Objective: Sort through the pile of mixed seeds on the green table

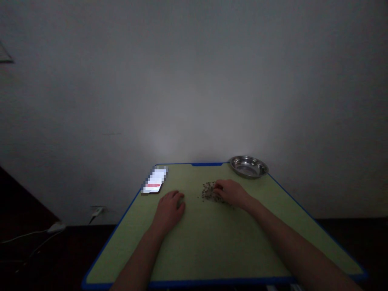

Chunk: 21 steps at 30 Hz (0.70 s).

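Observation:
A loose patch of small dark grains (209,192) lies spread on the green tabletop (206,242), with some paler bits among them. Over the right side of this patch is my right hand (232,193), its fingers bent together and their tips down at the grains. Whatever is between those fingertips is too small to make out. My left hand (169,208) rests on the tabletop to the left of the patch, apart from it, with the thumb and fingers spread and nothing in them.
A shiny metal bowl (248,167) stands at the table's back right corner. At the back left lies a phone (155,180) with a lit, blurred screen. A blue rim (207,164) edges the table, and a grey wall rises behind it. Cables (56,227) run at the lower left.

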Each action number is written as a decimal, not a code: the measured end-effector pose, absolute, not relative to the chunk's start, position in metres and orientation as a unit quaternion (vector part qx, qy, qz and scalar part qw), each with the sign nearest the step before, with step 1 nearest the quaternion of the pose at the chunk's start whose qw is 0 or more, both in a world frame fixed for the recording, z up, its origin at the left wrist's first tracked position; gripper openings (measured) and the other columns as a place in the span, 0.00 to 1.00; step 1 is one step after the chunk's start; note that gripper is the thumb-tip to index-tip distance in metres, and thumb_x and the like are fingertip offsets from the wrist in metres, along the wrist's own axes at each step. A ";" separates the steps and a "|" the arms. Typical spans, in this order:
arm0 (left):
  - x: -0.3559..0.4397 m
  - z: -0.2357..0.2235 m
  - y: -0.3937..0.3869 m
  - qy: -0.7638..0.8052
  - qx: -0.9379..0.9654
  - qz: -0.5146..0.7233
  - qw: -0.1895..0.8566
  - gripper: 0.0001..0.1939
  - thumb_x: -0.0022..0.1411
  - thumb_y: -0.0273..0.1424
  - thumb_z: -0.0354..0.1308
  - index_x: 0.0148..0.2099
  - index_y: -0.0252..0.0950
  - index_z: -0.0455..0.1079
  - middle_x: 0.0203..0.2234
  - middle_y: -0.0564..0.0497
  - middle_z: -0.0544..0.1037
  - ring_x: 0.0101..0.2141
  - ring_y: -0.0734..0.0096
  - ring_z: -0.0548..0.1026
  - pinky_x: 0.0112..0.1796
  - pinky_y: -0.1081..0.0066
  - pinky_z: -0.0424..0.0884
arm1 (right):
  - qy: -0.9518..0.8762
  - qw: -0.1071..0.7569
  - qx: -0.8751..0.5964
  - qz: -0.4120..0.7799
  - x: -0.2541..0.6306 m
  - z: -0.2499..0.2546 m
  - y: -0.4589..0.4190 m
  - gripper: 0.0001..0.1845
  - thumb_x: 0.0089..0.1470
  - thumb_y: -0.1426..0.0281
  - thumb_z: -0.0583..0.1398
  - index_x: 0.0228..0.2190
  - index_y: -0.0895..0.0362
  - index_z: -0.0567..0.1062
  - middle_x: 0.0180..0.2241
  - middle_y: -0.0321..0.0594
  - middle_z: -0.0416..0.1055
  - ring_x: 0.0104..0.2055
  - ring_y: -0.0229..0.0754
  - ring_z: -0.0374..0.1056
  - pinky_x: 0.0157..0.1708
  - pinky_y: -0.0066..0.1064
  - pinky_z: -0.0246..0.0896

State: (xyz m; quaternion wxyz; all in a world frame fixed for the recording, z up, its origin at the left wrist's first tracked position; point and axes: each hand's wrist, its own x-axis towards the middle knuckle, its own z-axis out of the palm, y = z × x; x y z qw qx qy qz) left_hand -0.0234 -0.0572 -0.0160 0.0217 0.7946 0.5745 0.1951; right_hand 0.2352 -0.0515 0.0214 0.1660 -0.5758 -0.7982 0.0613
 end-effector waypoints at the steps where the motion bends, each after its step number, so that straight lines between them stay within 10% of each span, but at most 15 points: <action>1: -0.024 -0.017 -0.057 0.572 0.795 0.198 0.022 0.16 0.58 0.32 0.51 0.48 0.37 0.70 0.50 0.43 0.70 0.51 0.62 0.67 0.52 0.61 0.60 | -0.793 0.170 -0.582 0.051 0.236 0.022 -0.048 0.10 0.56 0.66 0.55 0.36 0.56 0.75 0.35 0.42 0.76 0.35 0.42 0.69 0.32 0.29 0.54; 21: -0.024 -0.018 -0.057 0.573 0.792 0.207 0.028 0.16 0.58 0.31 0.51 0.47 0.36 0.70 0.49 0.43 0.71 0.50 0.62 0.68 0.52 0.60 0.61 | -0.797 0.107 -0.583 -0.114 0.226 0.020 -0.031 0.13 0.60 0.72 0.50 0.37 0.59 0.74 0.32 0.50 0.74 0.35 0.45 0.69 0.34 0.31 0.54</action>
